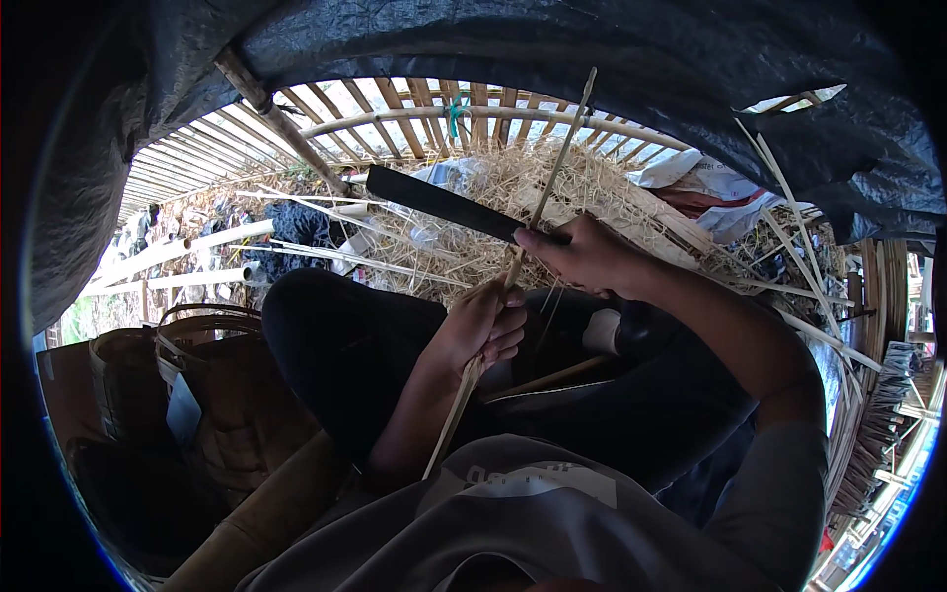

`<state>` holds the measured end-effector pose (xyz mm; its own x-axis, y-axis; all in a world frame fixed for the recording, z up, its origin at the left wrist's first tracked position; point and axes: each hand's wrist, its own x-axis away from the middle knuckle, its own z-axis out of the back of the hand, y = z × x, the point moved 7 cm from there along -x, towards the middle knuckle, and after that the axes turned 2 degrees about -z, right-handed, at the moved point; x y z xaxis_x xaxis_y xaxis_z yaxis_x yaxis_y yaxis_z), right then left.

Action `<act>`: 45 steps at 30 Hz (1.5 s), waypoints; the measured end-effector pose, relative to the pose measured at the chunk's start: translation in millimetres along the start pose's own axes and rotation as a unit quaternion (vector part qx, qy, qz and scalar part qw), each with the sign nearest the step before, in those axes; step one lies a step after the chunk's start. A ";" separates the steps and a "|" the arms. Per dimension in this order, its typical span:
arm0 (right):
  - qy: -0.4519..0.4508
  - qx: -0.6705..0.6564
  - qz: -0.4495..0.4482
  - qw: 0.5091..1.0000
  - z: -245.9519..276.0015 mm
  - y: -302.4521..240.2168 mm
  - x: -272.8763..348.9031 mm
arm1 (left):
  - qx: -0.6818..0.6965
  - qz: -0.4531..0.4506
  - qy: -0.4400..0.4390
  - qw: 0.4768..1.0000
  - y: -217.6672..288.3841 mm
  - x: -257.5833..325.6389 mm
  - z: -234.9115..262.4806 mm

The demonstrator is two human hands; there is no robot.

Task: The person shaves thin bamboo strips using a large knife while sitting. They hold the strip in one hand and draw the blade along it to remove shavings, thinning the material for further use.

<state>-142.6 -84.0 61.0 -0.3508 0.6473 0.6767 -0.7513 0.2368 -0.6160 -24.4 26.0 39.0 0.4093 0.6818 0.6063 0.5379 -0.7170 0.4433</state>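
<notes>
My left hand (486, 331) is closed around a long, thin bamboo strip (558, 168). The strip slants from my lap up toward the far side, its lower end near my shirt. In my right hand (589, 259) is a large knife with a broad dark blade (439, 206), pointing to the far left. The blade crosses the strip just above my left fist and seems to touch it. My right thumb lies along the blade's base, and the knife's handle is mostly hidden in my grip.
Woven baskets (212, 395) stand at my left beside a thick bamboo pole (256, 513). Straw and shavings (493, 187) cover the ground ahead, before a slatted bamboo fence (395, 123). Long bamboo strips (819, 326) lean at the right. A dark tarp (592, 49) hangs overhead.
</notes>
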 end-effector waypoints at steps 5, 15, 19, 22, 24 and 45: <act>0.119 0.183 0.189 0.957 4.5 -19.6 9.9 | -0.009 0.001 -0.008 1.000 -0.1 1.4 -2.2; 0.149 0.141 0.163 0.965 -7.0 -14.3 18.5 | -0.014 0.013 -0.008 1.000 -1.1 5.5 -3.6; 0.128 0.173 0.141 0.966 -7.3 -19.3 25.3 | -0.015 0.021 -0.001 1.000 -2.6 6.2 -3.6; 0.110 0.143 0.117 0.977 -10.0 -3.5 11.8 | -0.017 0.018 -0.001 1.000 -3.0 5.2 -5.0; 0.073 0.128 0.094 0.985 -12.2 -0.2 5.0 | -0.010 0.016 0.002 1.000 -4.7 2.3 -2.8; -0.055 -0.012 -0.067 0.996 -24.9 -8.1 22.3 | 0.010 0.022 -0.001 1.000 -7.6 -1.9 -1.8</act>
<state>-130.4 -53.5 71.0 -0.3086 0.5261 0.7924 -0.7824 0.3334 -0.5261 -30.6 29.9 35.6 0.4335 0.6505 0.6236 0.5344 -0.7428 0.4033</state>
